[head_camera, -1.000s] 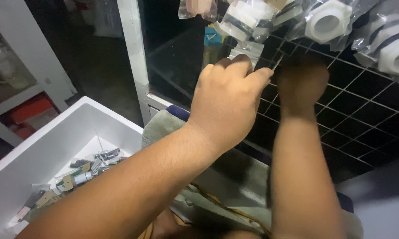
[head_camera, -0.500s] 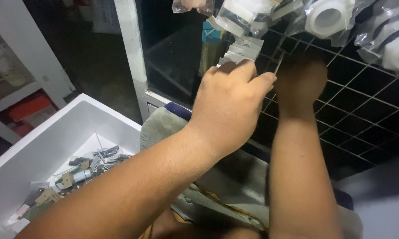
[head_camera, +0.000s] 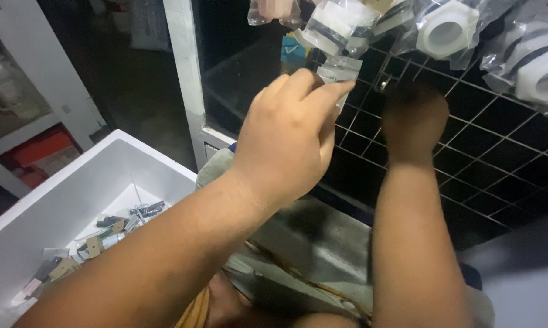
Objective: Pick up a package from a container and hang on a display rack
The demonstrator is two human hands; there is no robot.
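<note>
Clear packet [head_camera: 340, 68] pinched by left hand [head_camera: 289, 136] against crowded wire grid [head_camera: 498, 146].

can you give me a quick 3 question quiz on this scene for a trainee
1. True or false: the left hand pinches a small clear packet at the wire grid panel.
2. Multiple choice: the white bin at lower left holds A) small loose packets, B) water, C) folded cloth.
3. Fill in: the bagged white plastic fittings hang at the ___ of the grid.

Key
1. True; the right hand is raised against the grid beside it.
2. A
3. top
</note>
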